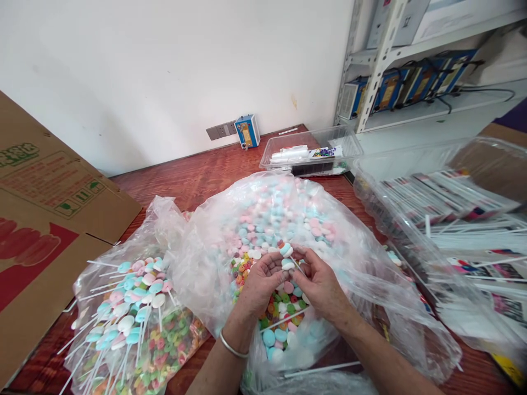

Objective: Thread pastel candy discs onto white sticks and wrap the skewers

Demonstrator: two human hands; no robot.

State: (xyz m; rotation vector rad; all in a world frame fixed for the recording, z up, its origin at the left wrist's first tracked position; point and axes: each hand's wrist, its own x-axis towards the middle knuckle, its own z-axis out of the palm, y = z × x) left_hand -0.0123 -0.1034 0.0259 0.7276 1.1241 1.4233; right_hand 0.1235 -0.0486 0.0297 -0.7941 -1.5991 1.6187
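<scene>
My left hand [260, 285] and right hand [318, 282] meet over the open candy bag [349, 241], fingers pinching a candy piece [287, 264] on a stick [297, 265]. Finished lollipops [127, 312] lie at nine o'clock.

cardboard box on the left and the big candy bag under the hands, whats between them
In the head view, a smaller clear bag of finished candy sticks over loose colourful rings lies between the cardboard box and the big candy bag.

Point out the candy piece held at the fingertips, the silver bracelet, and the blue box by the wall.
candy piece [285, 249], head view, its blue-white top.
silver bracelet [231, 347], head view, band on wrist.
blue box [247, 131], head view, front face.
</scene>
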